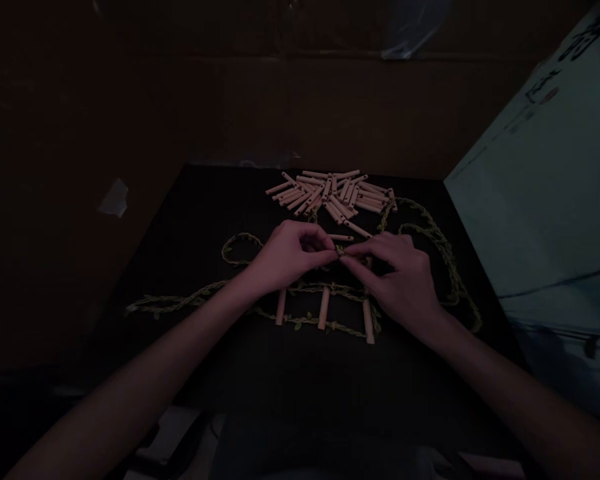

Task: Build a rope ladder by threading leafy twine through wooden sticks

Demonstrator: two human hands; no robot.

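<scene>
Over the middle of the dark table, my left hand (300, 252) and my right hand (399, 273) meet fingertip to fingertip. Both pinch a short stretch of green leafy cord (340, 251). Below them lies a small rope ladder, with wooden rungs (324, 308) strung between two leafy braided cords (307, 321). Three rungs show there, the rightmost rung (369, 321) close under my right hand. A loose wooden stick (341, 237) lies just behind my fingertips. My hands hide part of the cord's path.
A pile of drilled wooden sticks (330, 193) lies at the back of the black table (260, 380). Cord loops (445, 257) spread to the right, and a smaller loop (225, 250) lies left. Brown cardboard (230, 113) stands behind; a pale panel (545, 193) rises at the right.
</scene>
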